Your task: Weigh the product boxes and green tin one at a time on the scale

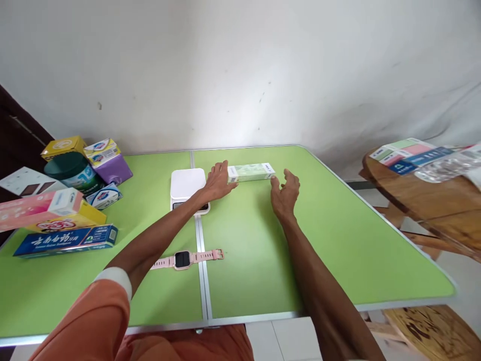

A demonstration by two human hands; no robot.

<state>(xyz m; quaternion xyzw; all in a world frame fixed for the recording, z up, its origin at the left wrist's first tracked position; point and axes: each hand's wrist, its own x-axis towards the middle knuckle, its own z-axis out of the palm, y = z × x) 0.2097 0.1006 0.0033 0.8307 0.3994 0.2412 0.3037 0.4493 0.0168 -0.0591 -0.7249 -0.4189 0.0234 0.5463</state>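
Note:
A long pale green and white carton (251,172) lies on the green table toward the wall. My left hand (218,182) is at the carton's left end, fingers stretched and thumb apart; whether it touches the carton I cannot tell. Just past the carton's right end is my right hand (285,194), open with fingers spread and nothing in it. A white kitchen scale (187,184) sits left of the carton, its display partly covered by my left hand and wrist. Closer to me, a pink-strapped smartwatch (182,259) lies flat, one strap end behind my left forearm.
On the left stand several packages: a blue toothpaste box (67,240), a pink box (41,208), a dark green tub (75,173) and a purple-and-yellow pack (110,163). A wooden table (424,200) at right bears flat cartons (409,154) and clear plastic (447,168). A wall rises behind.

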